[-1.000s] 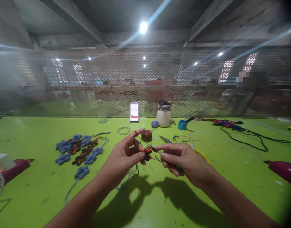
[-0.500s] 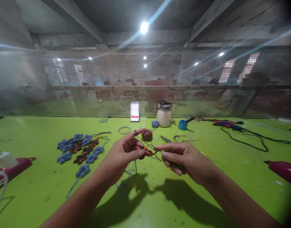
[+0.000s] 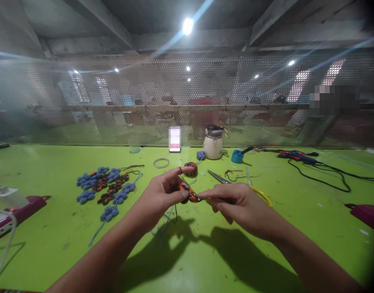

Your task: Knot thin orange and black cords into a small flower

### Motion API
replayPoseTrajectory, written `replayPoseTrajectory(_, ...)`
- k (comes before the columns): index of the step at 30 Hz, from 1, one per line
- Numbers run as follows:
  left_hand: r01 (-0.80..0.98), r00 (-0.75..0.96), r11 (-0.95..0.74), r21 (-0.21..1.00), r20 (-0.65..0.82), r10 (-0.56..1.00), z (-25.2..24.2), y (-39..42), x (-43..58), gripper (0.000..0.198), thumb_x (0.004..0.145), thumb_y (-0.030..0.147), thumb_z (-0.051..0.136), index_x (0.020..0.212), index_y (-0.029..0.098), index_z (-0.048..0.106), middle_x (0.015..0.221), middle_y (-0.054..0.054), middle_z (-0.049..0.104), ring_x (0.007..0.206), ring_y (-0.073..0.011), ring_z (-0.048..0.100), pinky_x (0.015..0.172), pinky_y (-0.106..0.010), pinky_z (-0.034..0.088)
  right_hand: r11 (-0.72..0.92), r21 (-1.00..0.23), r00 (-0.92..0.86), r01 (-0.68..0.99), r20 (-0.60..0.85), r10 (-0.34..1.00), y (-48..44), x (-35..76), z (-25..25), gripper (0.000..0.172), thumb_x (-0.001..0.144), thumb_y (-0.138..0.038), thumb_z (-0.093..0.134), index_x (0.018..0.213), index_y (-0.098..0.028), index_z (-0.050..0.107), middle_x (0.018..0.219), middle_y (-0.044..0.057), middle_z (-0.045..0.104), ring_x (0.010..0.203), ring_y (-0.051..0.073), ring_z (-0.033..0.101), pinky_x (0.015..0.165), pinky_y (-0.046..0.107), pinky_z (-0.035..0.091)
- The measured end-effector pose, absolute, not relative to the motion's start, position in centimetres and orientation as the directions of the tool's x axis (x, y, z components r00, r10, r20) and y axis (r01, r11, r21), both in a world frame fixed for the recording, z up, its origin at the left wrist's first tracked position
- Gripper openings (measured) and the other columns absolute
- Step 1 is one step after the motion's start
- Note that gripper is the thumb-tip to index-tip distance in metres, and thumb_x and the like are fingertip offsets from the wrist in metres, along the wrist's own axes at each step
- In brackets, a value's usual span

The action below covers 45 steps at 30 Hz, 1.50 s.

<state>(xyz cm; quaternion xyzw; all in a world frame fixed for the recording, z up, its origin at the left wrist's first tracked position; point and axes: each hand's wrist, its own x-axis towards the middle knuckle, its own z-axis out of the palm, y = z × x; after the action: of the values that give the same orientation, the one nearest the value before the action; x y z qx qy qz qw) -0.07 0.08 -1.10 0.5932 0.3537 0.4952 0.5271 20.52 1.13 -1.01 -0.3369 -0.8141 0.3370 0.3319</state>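
My left hand [image 3: 159,197] pinches a small orange, red and dark crochet piece [image 3: 191,196] between thumb and fingers, with yarn wrapped round its raised index finger. My right hand [image 3: 240,205] is closed on a crochet hook [image 3: 203,197], mostly hidden by the fingers; its tip meets the piece's right edge. Just beyond the left fingertip lies a ball of variegated yarn [image 3: 191,170]. Scissors [image 3: 216,176] with a yellow handle lie behind and beneath my right hand. Loose yarn ends hang below the piece.
Blue crochet flowers [image 3: 120,196] and dark-orange ones [image 3: 106,198] lie at left. Behind stand a phone [image 3: 175,139], a pale jar [image 3: 213,147] and a blue pot [image 3: 236,156]. A glue gun [image 3: 296,156] with cord lies right, a power strip [image 3: 22,215] far left.
My right hand has turned more palm-down, and its fingers have come closer to the crochet piece. The left index finger has lowered slightly. The view has shifted a little.
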Motion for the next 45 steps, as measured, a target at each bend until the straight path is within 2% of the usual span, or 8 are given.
replayPoseTrajectory(10, -0.078, 0.217, -0.176, 0.981, 0.189, 0.958, -1.5, 0.2, 0.2, 0.047, 0.07, 0.011, 0.065, 0.116, 0.017, 0.057, 0.074, 0.001, 0.054, 0.069, -0.0119, 0.051, 0.068, -0.028, 0.039, 0.635, -0.648, -0.579, 0.421, 0.347, 0.738, 1.0, 20.3, -0.8, 0.032, 0.082, -0.012, 0.051, 0.103, -0.023, 0.072, 0.068, 0.002, 0.065, 0.057, 0.012, 0.052, 0.053, 0.024, 0.039)
replayPoseTrajectory(16, -0.038, 0.188, -0.19, 0.981, 0.194, 0.963, -1.5, 0.3, 0.5, 0.048, 0.068, 0.012, 0.067, 0.114, 0.016, 0.058, 0.073, 0.001, 0.055, 0.068, -0.0129, 0.053, 0.066, -0.029, 0.039, 0.636, -0.638, -0.567, 0.434, 0.355, 0.743, 0.9, 20.2, -1.0, 0.033, 0.081, -0.01, 0.051, 0.104, -0.023, 0.071, 0.069, 0.002, 0.067, 0.059, 0.013, 0.055, 0.055, 0.024, 0.041)
replayPoseTrajectory(28, 0.045, 0.173, -0.209, 0.977, 0.199, 0.965, -1.8, 0.4, 0.7, 0.046, 0.067, 0.015, 0.066, 0.112, 0.015, 0.058, 0.071, 0.0, 0.056, 0.068, -0.0152, 0.057, 0.066, -0.032, 0.044, 0.712, -0.52, -0.624, 0.473, 0.373, 0.687, 1.3, 20.5, -1.3, 0.041, 0.08, -0.004, 0.048, 0.107, -0.027, 0.07, 0.067, 0.002, 0.065, 0.06, 0.014, 0.055, 0.056, 0.024, 0.039)
replayPoseTrajectory(34, 0.247, 0.187, -0.306, 0.919, 0.265, 0.946, -1.8, -0.1, 1.1, 0.046, 0.071, 0.014, 0.059, 0.117, 0.012, 0.055, 0.07, -0.002, 0.061, 0.066, -0.0163, 0.058, 0.061, -0.029, 0.043, 0.735, -0.374, -0.633, 0.566, 0.375, 0.678, 1.1, 20.3, -1.7, 0.043, 0.079, -0.002, 0.048, 0.105, -0.026, 0.071, 0.069, 0.004, 0.064, 0.061, 0.015, 0.053, 0.056, 0.025, 0.035)
replayPoseTrajectory(38, 0.394, 0.211, -0.374, 0.84, 0.313, 0.926, -1.9, -0.4, 1.4, 0.045, 0.074, 0.013, 0.055, 0.119, 0.012, 0.056, 0.071, -0.004, 0.065, 0.066, -0.0168, 0.057, 0.063, -0.03, 0.044, 0.717, -0.335, -0.613, 0.611, 0.373, 0.697, 0.7, 20.0, -2.0, 0.038, 0.078, -0.002, 0.051, 0.1, -0.025, 0.073, 0.071, 0.006, 0.063, 0.06, 0.015, 0.052, 0.056, 0.026, 0.034)
replayPoseTrajectory(40, 0.446, 0.236, -0.429, 0.786, 0.359, 0.903, -2.2, -0.5, 1.5, 0.045, 0.076, 0.012, 0.053, 0.121, 0.014, 0.055, 0.074, -0.005, 0.065, 0.066, -0.0169, 0.057, 0.064, -0.031, 0.044, 0.702, -0.36, -0.592, 0.615, 0.378, 0.712, 0.7, 19.8, -2.2, 0.033, 0.079, -0.005, 0.052, 0.096, -0.024, 0.074, 0.071, 0.006, 0.063, 0.06, 0.015, 0.052, 0.056, 0.026, 0.033)
replayPoseTrajectory(42, 0.475, 0.262, -0.513, 0.715, 0.441, 0.858, -2.5, -0.5, 1.5, 0.045, 0.078, 0.011, 0.052, 0.122, 0.017, 0.056, 0.079, -0.006, 0.066, 0.071, -0.0179, 0.057, 0.068, -0.031, 0.045, 0.67, -0.454, -0.553, 0.587, 0.38, 0.742, 0.9, 19.7, -2.4, 0.029, 0.081, -0.008, 0.052, 0.092, -0.023, 0.074, 0.069, 0.005, 0.063, 0.059, 0.014, 0.051, 0.055, 0.026, 0.034)
replayPoseTrajectory(45, 0.517, 0.267, -0.634, 0.575, 0.596, 0.757, -3.1, -0.5, 1.5, 0.038, 0.082, 0.012, 0.049, 0.116, 0.022, 0.06, 0.09, -0.009, 0.065, 0.082, -0.0212, 0.056, 0.075, -0.034, 0.044, 0.494, -0.75, -0.432, 0.44, 0.305, 0.848, 1.4, 19.2, -2.8, 0.022, 0.081, -0.016, 0.055, 0.092, -0.021, 0.074, 0.062, 0.002, 0.059, 0.052, 0.012, 0.047, 0.049, 0.024, 0.034)
